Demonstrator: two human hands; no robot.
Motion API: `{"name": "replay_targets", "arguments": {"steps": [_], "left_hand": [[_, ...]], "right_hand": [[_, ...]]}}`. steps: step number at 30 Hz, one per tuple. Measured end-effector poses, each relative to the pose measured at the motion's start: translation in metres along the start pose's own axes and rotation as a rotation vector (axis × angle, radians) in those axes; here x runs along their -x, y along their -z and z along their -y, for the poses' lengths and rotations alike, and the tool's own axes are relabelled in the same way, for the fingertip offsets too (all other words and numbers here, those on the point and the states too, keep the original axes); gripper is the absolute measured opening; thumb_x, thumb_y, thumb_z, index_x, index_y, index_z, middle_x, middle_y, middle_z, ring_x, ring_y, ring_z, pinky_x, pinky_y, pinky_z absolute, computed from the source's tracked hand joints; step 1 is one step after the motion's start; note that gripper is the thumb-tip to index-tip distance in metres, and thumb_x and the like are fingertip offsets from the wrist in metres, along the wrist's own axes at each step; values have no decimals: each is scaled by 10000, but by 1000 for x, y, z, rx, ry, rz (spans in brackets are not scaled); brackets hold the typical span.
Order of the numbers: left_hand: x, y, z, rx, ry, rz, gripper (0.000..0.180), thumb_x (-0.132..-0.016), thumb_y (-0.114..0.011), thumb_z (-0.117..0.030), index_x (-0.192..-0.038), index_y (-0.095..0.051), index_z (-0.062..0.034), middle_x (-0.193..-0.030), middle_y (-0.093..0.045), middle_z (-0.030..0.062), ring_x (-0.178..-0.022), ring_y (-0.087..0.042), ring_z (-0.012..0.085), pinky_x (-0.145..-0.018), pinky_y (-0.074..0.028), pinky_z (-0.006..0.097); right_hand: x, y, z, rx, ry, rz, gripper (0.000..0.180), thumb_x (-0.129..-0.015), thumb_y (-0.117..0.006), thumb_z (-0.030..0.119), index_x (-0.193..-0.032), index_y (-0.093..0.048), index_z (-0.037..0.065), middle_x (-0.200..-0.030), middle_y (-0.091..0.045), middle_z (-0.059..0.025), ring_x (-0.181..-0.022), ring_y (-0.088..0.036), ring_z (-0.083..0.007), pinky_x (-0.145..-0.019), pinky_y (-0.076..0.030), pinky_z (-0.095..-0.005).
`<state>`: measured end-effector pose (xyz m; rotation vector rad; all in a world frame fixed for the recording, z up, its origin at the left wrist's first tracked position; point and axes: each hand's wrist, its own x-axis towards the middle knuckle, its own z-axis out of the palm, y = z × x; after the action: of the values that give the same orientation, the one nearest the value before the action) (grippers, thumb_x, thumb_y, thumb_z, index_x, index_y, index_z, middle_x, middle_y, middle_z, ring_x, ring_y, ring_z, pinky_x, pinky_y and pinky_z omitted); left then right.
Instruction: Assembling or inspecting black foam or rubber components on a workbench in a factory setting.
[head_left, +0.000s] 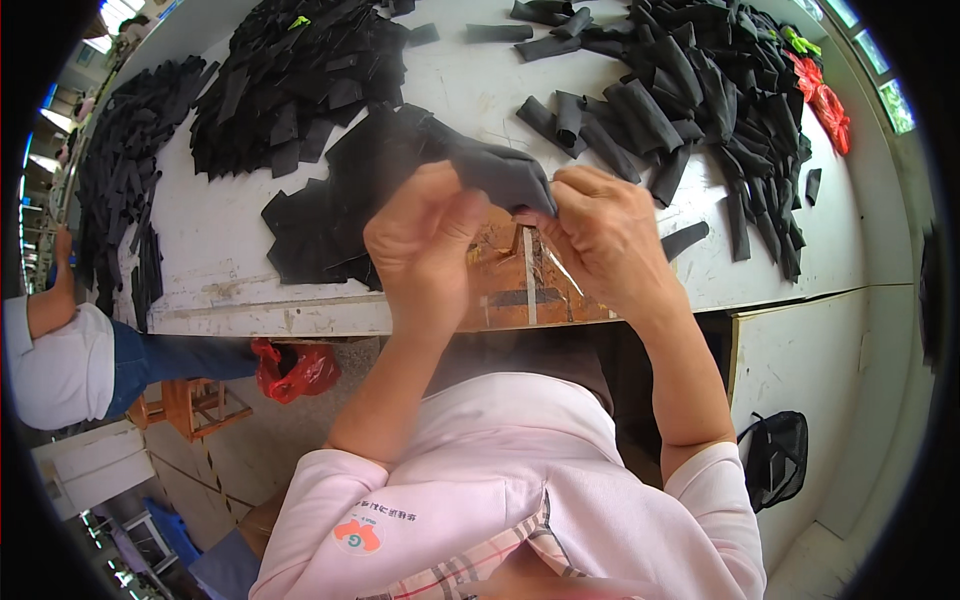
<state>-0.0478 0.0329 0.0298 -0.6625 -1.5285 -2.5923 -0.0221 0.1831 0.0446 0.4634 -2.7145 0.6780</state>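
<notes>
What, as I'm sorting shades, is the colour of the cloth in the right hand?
The cloth is dark grey, almost black; the head view shows it best.

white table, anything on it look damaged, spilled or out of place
Yes, one spot: at the front edge of the white table, near the right hand holding a black piece, there is a scuffed, stained brown patch. It looks odd because the surrounding surface is mostly white. No spill shows.
</notes>
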Motion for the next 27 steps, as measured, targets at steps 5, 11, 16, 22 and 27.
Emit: {"name": "replay_targets", "arguments": {"steps": [5, 11, 16, 22, 27], "left_hand": [[-5, -9, 8, 194, 305, -11, 157, -779, -601, -28, -931, -577, 3, -869, -612, 87, -836, -561, 138, -776, -438, 279], [-18, -24, 1, -621, 260, 347, 117, -722, -655, 15, -817, -586, 9, -767, -583, 37, -640, -499, 41, -574, -422, 187], [-11, -29, 7, -210, 126, 172, 127, -779, -623, -48, -887, -586, 9, -702, -571, 20, -697, -513, 55, -675, -413, 190], [-14, -21, -1, 163, 139, 89, 139, -832, -562, -92, -938, -577, -4, -871, -569, 59, -781, -513, 100, -705, -429, 239], [-17, 7, -1, 491, 274, -28, 134, -835, -551, -160, -912, -578, -54, -928, -546, 55, -913, -504, 194, -874, -380, 357]], "right_hand": [[11, -21, -14, -288, -85, -6, 141, -776, -582, 181, -786, -559, 43, -713, -563, -94, -638, -555, -286, -546, -430, -360], [33, -46, -30, -897, -198, 16, 55, -777, -564, 55, -775, -538, 7, -708, -567, -130, -658, -553, -313, -579, -448, -336], [23, -39, -26, -644, -171, 14, 97, -806, -559, 110, -771, -552, 21, -694, -580, -116, -602, -567, -292, -548, -446, -339], [7, -11, -9, -447, -133, 15, 170, -777, -599, 196, -782, -572, 28, -630, -566, -96, -598, -561, -277, -528, -425, -346], [3, -8, -12, -244, 15, -74, 189, -746, -627, 216, -726, -559, 41, -602, -557, -77, -592, -552, -253, -531, -419, -352]]}}
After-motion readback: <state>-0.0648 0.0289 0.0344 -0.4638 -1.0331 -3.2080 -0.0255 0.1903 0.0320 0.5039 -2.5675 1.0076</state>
